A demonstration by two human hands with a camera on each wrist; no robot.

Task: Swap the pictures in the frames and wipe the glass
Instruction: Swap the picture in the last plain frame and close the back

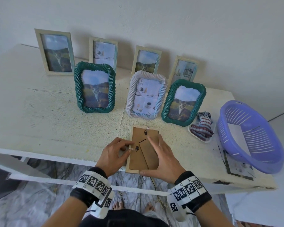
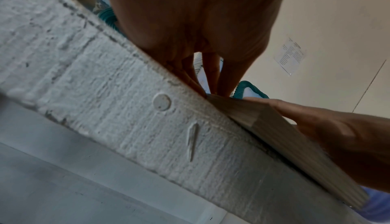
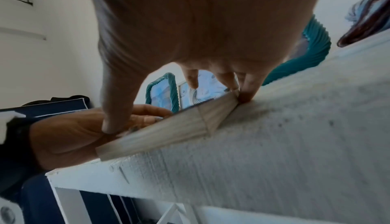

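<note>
From the head view, the left hand (image 1: 115,154) sits at the left edge of a frame (image 1: 136,161) lying face down at the counter's (image 1: 56,125) near edge; its fingers curl in and pinch a small metal tab (image 1: 131,149) on the brown backing. The right hand (image 1: 161,159) lies flatter over the frame's right side, forefinger stretched along the backing, thumb along the near rail, grasping nothing. Behind stand seven upright frames, and to the right a cloth (image 1: 202,128) on a small dish, then a purple basket (image 1: 249,136) with a loose print (image 1: 236,167) beside it.

The left wrist view shows what the head view cannot: the frame's pale rail (image 2: 284,144) slightly overhanging the counter's front face (image 2: 126,111), and the right thumb (image 2: 295,109) against it. The right wrist view shows the little finger (image 3: 251,84) touching the counter beside the frame's corner (image 3: 221,109), and the left hand (image 3: 73,132) low at the rail; the tab is hidden there
</note>
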